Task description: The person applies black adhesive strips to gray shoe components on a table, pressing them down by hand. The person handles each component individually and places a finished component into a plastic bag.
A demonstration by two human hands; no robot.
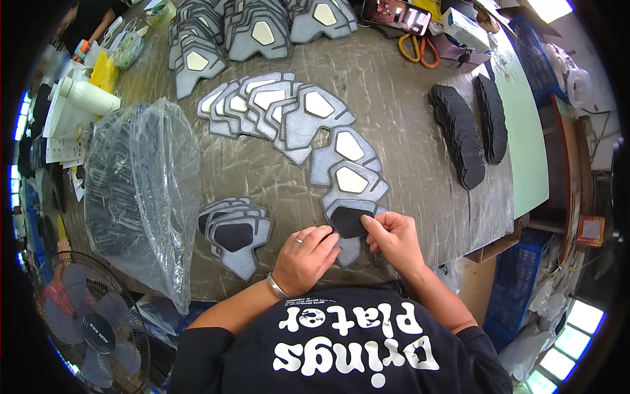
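In front of me lies a grey shaped panel, with a black patch over its middle. My right hand is closed, pinching the patch's right edge between thumb and fingers. My left hand, wearing a ring and a bracelet, has its fingers bent together against the panel's left edge; its fingertips are partly hidden. Further up, a curved row of overlapping grey panels with cream-coloured centres runs toward the piece at my hands. To the left, several panels with black patches lie overlapped.
Stacks of grey panels stand at the far edge. Black patches lie in two rows at right. A clear plastic bag full of dark pieces lies left. Orange-handled scissors and a phone are far right; a fan stands lower left.
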